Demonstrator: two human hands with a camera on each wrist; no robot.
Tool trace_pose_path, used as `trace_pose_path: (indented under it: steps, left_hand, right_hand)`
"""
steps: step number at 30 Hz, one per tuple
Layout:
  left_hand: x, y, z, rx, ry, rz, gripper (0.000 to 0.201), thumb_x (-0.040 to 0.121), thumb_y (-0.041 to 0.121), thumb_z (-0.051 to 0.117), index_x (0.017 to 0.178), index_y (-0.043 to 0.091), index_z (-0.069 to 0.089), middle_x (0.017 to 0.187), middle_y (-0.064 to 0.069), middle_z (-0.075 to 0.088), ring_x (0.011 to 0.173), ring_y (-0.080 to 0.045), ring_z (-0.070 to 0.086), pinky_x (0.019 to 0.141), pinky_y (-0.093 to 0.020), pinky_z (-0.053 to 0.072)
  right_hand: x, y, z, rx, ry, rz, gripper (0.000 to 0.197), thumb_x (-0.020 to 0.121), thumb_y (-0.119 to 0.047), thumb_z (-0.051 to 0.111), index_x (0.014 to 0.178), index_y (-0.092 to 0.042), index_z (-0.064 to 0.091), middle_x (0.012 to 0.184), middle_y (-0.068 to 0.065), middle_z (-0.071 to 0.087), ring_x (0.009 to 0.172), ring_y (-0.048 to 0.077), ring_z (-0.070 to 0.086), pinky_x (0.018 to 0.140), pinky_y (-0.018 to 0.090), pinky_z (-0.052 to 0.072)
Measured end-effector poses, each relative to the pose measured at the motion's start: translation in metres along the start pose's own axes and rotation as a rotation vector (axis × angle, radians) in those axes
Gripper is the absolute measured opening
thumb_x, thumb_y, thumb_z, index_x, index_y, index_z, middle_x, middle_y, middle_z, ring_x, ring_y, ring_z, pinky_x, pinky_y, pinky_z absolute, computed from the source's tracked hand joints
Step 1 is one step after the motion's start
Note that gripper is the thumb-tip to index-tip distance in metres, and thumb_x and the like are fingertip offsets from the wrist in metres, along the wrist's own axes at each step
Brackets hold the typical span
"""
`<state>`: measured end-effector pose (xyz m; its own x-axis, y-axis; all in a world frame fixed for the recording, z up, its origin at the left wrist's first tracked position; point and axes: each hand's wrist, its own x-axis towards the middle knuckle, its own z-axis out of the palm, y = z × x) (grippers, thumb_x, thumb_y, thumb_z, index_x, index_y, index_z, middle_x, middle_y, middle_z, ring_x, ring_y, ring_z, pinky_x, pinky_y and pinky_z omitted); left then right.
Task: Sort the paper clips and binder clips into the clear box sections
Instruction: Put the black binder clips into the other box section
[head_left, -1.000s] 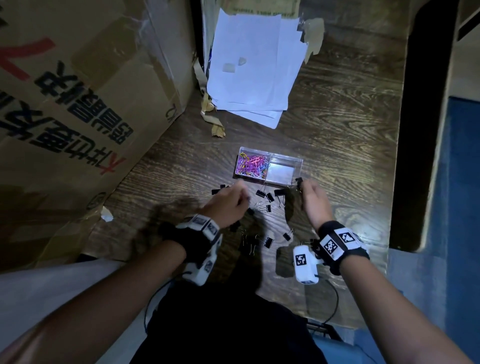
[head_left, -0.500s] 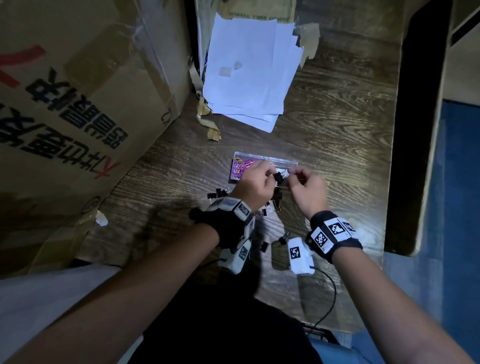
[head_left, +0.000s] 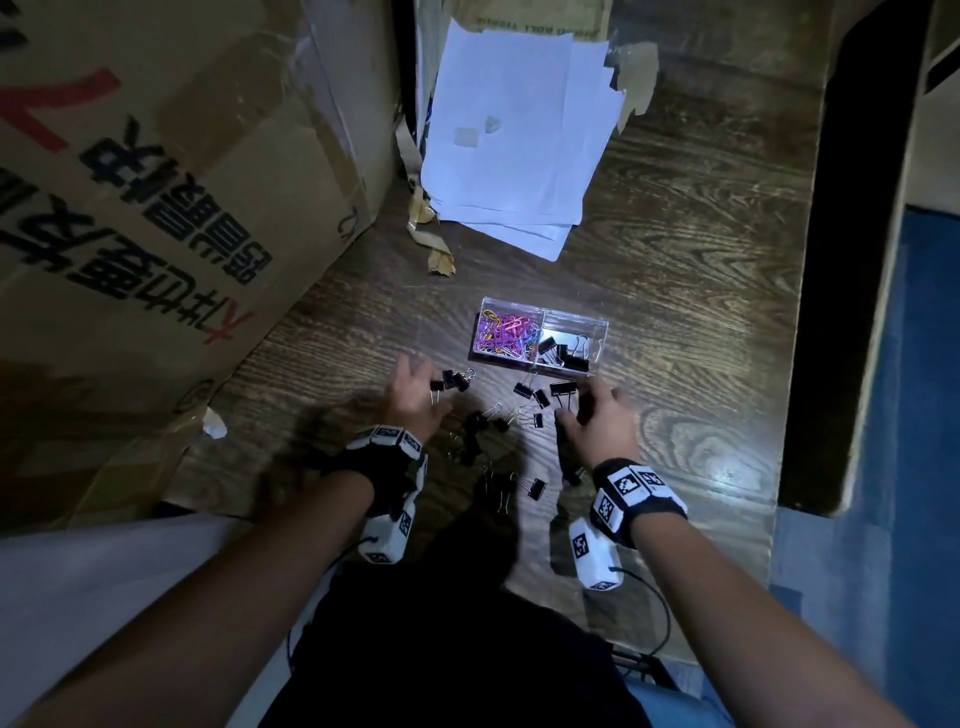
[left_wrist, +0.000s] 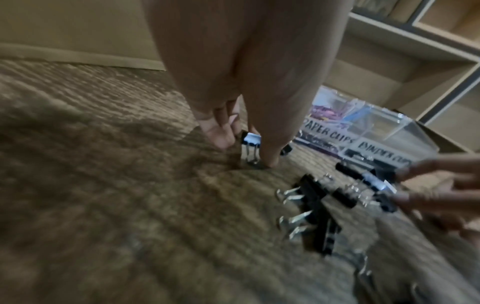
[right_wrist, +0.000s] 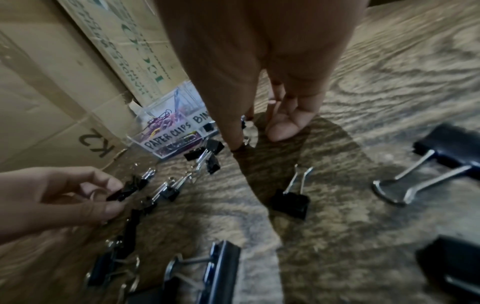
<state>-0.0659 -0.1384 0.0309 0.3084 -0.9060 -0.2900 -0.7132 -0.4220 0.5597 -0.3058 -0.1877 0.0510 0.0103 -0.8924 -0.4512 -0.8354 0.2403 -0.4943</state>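
Black binder clips (head_left: 524, 415) lie scattered on the wood-grain table (head_left: 701, 312), just in front of the clear box (head_left: 537, 335). Its left section holds coloured paper clips (head_left: 504, 335), and its right section a few binder clips. They look light and stiff, with slippery wire handles, so I'd pinch the black body. The left hand (head_left: 415, 397) pinches one small binder clip (left_wrist: 250, 144) between thumb and fingers. The right hand (head_left: 597, 421) has its fingers curled down over another clip (head_left: 563, 389); whether it has gripped it yet I cannot tell. Half a second ago both hands were together over the box; now they are back down among the loose clips.
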Motion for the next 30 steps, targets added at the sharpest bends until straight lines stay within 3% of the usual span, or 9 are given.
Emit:
trace_pose_path:
  steps: [5, 9, 12, 17, 20, 22, 24, 27, 30]
  left_hand:
    - [-0.002, -0.006, -0.004, 0.121, -0.128, -0.02, 0.021, 0.08, 0.013, 0.068, 0.098, 0.005, 0.059, 0.11, -0.02, 0.053, 0.098, -0.032, 0.054, 0.08, -0.032, 0.043]
    - [-0.006, -0.016, -0.002, 0.07, -0.095, 0.1, 0.022, 0.067, 0.0, 0.066, 0.082, 0.01, 0.053, 0.09, -0.012, 0.055, 0.086, -0.033, 0.054, 0.075, -0.038, 0.045]
    - [-0.004, -0.023, 0.003, 0.044, -0.078, 0.097, 0.029, 0.056, 0.001, 0.07, 0.08, 0.009, 0.055, 0.088, -0.011, 0.055, 0.077, -0.026, 0.052, 0.069, -0.032, 0.043]
    - [-0.002, -0.013, 0.003, -0.229, 0.027, -0.264, 0.011, 0.066, 0.013, 0.068, 0.071, 0.017, 0.06, 0.071, -0.002, 0.059, 0.064, -0.016, 0.052, 0.062, -0.021, 0.037]
    - [0.005, -0.002, -0.005, -0.454, 0.014, -0.443, 0.018, 0.084, 0.004, 0.056, 0.069, 0.013, 0.06, 0.06, -0.001, 0.057, 0.054, -0.014, 0.053, 0.048, -0.02, 0.04]
    - [0.013, 0.003, -0.01, -0.714, -0.007, -0.553, 0.026, 0.088, -0.001, 0.044, 0.068, 0.011, 0.056, 0.055, -0.004, 0.053, 0.041, -0.009, 0.048, 0.036, -0.015, 0.033]
    - [0.023, 0.004, -0.011, -0.77, -0.023, -0.607, 0.023, 0.088, 0.005, 0.043, 0.07, 0.011, 0.055, 0.053, -0.003, 0.052, 0.044, -0.015, 0.045, 0.035, -0.015, 0.028]
    - [0.029, 0.009, -0.014, -0.331, -0.052, -0.377, 0.009, 0.083, 0.023, 0.06, 0.089, 0.017, 0.063, 0.071, -0.002, 0.057, 0.068, -0.019, 0.051, 0.061, -0.025, 0.037]
    - [0.033, 0.009, -0.008, 0.017, -0.178, -0.018, 0.035, 0.078, 0.016, 0.067, 0.113, 0.017, 0.061, 0.094, -0.009, 0.058, 0.084, -0.026, 0.056, 0.076, -0.027, 0.041]
  right_hand:
    - [0.002, 0.004, 0.004, -0.013, 0.026, -0.053, 0.007, 0.082, -0.01, 0.06, 0.088, -0.012, 0.057, 0.098, 0.01, 0.051, 0.084, 0.027, 0.054, 0.078, 0.024, 0.038]
    - [0.002, 0.006, 0.001, 0.014, 0.024, -0.037, 0.023, 0.079, -0.001, 0.057, 0.096, -0.016, 0.051, 0.098, 0.013, 0.064, 0.08, 0.028, 0.06, 0.074, 0.028, 0.047]
    - [-0.004, 0.001, -0.002, -0.062, -0.034, -0.047, 0.04, 0.078, -0.008, 0.063, 0.115, -0.015, 0.05, 0.106, 0.013, 0.061, 0.092, 0.031, 0.061, 0.084, 0.036, 0.052]
    - [-0.005, -0.007, 0.006, -0.073, -0.033, -0.12, 0.045, 0.078, -0.033, 0.069, 0.118, -0.018, 0.058, 0.116, 0.012, 0.052, 0.108, 0.03, 0.052, 0.093, 0.034, 0.045]
    - [-0.006, -0.01, 0.012, -0.121, -0.064, -0.194, 0.037, 0.081, -0.025, 0.063, 0.118, -0.021, 0.06, 0.118, 0.01, 0.048, 0.112, 0.031, 0.046, 0.097, 0.036, 0.041]
    - [-0.007, -0.013, 0.013, -0.161, -0.119, -0.231, 0.043, 0.082, -0.017, 0.058, 0.124, -0.022, 0.058, 0.12, 0.009, 0.046, 0.115, 0.029, 0.042, 0.1, 0.034, 0.037]
    - [-0.008, -0.017, 0.014, -0.167, -0.146, -0.247, 0.048, 0.08, -0.016, 0.057, 0.128, -0.022, 0.055, 0.12, 0.007, 0.045, 0.117, 0.026, 0.041, 0.102, 0.032, 0.036]
    - [-0.008, -0.02, 0.017, -0.165, -0.191, -0.28, 0.049, 0.08, -0.026, 0.062, 0.127, -0.019, 0.053, 0.12, 0.006, 0.044, 0.117, 0.025, 0.041, 0.102, 0.035, 0.037]
    - [-0.004, -0.019, 0.018, -0.186, -0.228, -0.279, 0.047, 0.08, -0.019, 0.07, 0.124, -0.012, 0.054, 0.119, 0.01, 0.044, 0.113, 0.027, 0.047, 0.104, 0.036, 0.041]
